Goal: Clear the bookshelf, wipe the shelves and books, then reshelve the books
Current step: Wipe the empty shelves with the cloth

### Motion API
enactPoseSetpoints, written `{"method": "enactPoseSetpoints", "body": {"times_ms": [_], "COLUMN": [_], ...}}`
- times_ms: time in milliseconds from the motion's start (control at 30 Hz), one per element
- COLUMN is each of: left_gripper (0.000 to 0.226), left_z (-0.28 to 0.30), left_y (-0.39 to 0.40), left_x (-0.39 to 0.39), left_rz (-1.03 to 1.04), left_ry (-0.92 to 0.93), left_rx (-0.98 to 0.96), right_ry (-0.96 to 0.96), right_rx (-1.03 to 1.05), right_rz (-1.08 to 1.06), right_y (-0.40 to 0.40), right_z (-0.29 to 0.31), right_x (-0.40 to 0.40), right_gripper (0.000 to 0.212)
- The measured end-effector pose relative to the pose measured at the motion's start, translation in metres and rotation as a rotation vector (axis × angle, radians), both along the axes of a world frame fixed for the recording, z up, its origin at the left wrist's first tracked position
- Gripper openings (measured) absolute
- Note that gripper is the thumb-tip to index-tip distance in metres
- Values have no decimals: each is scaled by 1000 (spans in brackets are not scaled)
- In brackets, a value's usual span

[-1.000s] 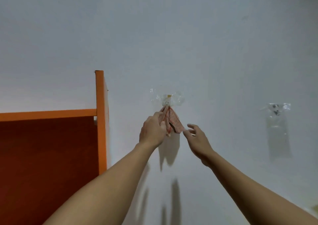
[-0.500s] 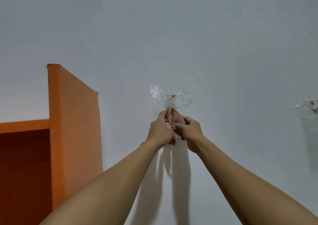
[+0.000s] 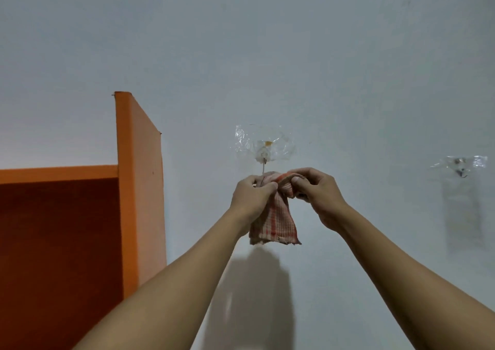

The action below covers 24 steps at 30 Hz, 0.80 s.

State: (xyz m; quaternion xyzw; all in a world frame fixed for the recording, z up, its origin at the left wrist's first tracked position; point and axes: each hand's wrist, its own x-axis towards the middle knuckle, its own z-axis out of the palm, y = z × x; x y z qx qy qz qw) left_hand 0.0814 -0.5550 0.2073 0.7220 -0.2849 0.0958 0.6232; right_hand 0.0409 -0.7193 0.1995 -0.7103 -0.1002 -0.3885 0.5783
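Note:
A red-and-white checked cloth (image 3: 277, 222) hangs in front of the white wall just under a clear adhesive hook (image 3: 263, 151). My left hand (image 3: 251, 198) pinches the cloth's top left corner below the hook's thin metal pin. My right hand (image 3: 317, 194) grips the bunched top edge on the right. The cloth's lower part droops between my wrists. The orange bookshelf (image 3: 138, 189) stands at the left; only its upper side panel, top board and dark red back show, and no books are in view.
A second clear adhesive hook (image 3: 460, 169) is stuck to the wall at the right, with nothing on it. Bare white wall fills the space above and between the hooks. My arms' shadow falls on the wall below the cloth.
My right hand has closed on the cloth, and both hands have drawn it down and spread its top edge. The view has shifted, so the shelf's side panel shows more.

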Motion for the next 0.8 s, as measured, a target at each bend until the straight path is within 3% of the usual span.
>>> {"method": "enactPoseSetpoints", "body": {"times_ms": [100, 233, 367, 500, 800], "left_gripper": [17, 23, 35, 27, 19], "left_z": [-20, -63, -105, -147, -249], "left_y": [10, 32, 68, 118, 276], "left_x": [-28, -66, -107, -148, -227], "left_rz": [-147, -278, -327, -291, -130], "left_ry": [148, 345, 405, 381, 455], "left_rx": [-114, -262, -286, -271, -276], "right_ry": [-23, 46, 306, 608, 665], "right_rx": [43, 237, 418, 396, 612], "right_rz": [3, 34, 5, -1, 278], "right_y": [7, 36, 79, 126, 293], "right_z": [-11, -48, -92, -145, -241], "right_x": [-25, -61, -103, -146, -249], "right_gripper": [17, 52, 77, 90, 46]}}
